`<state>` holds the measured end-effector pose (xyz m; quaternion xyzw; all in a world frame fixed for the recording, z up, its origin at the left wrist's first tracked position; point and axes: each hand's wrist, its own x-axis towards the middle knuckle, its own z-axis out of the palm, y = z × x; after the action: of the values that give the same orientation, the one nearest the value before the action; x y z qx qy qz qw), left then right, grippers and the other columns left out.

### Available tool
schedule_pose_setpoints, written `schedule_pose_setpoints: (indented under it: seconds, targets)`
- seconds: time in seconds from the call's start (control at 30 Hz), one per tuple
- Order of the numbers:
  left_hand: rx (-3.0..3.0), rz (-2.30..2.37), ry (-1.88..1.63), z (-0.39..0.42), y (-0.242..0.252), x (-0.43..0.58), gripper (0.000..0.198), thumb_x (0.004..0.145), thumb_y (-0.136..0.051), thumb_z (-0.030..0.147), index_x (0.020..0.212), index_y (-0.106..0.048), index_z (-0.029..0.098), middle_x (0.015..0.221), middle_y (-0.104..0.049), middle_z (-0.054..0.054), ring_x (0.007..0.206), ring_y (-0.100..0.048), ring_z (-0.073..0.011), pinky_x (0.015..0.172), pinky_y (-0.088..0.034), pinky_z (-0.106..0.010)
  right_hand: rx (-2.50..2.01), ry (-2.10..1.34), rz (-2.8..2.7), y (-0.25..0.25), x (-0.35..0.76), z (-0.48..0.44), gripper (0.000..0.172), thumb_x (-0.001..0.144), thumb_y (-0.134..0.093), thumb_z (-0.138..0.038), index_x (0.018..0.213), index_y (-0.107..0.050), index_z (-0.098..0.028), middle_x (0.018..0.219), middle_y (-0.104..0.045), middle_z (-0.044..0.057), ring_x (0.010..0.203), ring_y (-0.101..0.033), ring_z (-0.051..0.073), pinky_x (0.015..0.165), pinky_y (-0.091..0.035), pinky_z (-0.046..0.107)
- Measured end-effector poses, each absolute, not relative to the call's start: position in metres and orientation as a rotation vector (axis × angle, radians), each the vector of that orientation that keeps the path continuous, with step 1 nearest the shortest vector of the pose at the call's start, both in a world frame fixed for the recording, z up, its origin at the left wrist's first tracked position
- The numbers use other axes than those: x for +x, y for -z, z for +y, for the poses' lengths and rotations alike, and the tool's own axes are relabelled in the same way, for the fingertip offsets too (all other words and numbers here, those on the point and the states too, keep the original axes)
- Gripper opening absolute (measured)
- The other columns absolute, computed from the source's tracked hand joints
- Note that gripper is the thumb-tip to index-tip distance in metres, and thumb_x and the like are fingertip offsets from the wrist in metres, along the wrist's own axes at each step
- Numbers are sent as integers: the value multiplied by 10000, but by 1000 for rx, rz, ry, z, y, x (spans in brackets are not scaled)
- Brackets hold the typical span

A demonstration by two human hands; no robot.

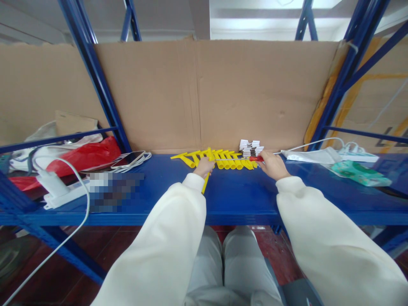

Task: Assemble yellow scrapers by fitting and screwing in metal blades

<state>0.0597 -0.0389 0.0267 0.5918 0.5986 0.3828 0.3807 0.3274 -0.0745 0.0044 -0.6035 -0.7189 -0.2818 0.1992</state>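
My left hand point(205, 166) is closed on a yellow plastic piece point(205, 184), whose narrow end sticks out below the fingers and another part above them. In my right hand point(273, 165) is a screwdriver point(256, 159) with a red handle. Its long thin shaft points left, across the yellow parts, toward my left hand; the tip is too small to make out. Behind and between the hands lies a row of several yellow tubular plastic parts point(234, 164). A small stack of white cards or labels point(250, 147) rests just behind the row's right end.
Cardboard point(153, 97) walls off the back of the blue shelf point(242, 197). On the left are a red bag point(95, 155), a white power strip point(65, 193) and a phone point(129, 159) with a cable. A green packet point(360, 173) and a white pouch point(312, 156) lie right.
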Motion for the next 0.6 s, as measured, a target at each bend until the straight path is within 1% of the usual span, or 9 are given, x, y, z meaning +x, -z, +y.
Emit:
schedule_pose_setpoints:
  seconds: [0.07, 0.17, 0.3, 0.47, 0.6]
  targets:
    - [1517, 1534, -980, -39, -26, 60, 140, 895, -529, 71, 993, -629, 80, 525, -428, 63, 409, -404, -74, 422, -311, -187, -1667, 765, -2043, -4, 328, -73, 216, 930, -454, -241, 1066, -596, -152, 1049, -698, 190, 997, -625, 308, 755, -429, 363]
    - [1514, 1540, -988, -38, -26, 59, 153, 908, -515, 87, 1000, -636, 75, 524, -440, 56, 416, -421, -85, 443, -344, -200, -1616, 737, -2095, -2, 330, -71, 235, 929, -457, -247, 1093, -599, -157, 1066, -701, 185, 1004, -621, 304, 773, -443, 367]
    - [1512, 1547, -995, -38, -26, 59, 167, 909, -502, 90, 1008, -636, 77, 535, -470, 45, 430, -440, -96, 475, -381, -217, -1618, 722, -2081, -1, 330, -71, 251, 911, -495, -267, 1121, -578, -158, 1050, -705, 177, 938, -636, 291, 747, -450, 352]
    - [1506, 1527, -988, -40, -27, 60, 164, 908, -502, 78, 1012, -628, 73, 527, -438, 61, 420, -420, -84, 455, -343, -204, -1733, 697, -2044, -3, 327, -75, 199, 894, -507, -237, 1072, -577, -180, 984, -711, 143, 857, -648, 266, 666, -422, 318]
    - [1492, 1510, -998, -41, -28, 59, 126, 895, -525, 73, 971, -624, 91, 524, -428, 67, 414, -414, -78, 446, -327, -196, -1701, 732, -2050, -3, 326, -76, 180, 891, -526, -235, 1043, -602, -179, 1003, -707, 148, 895, -646, 266, 687, -431, 316]
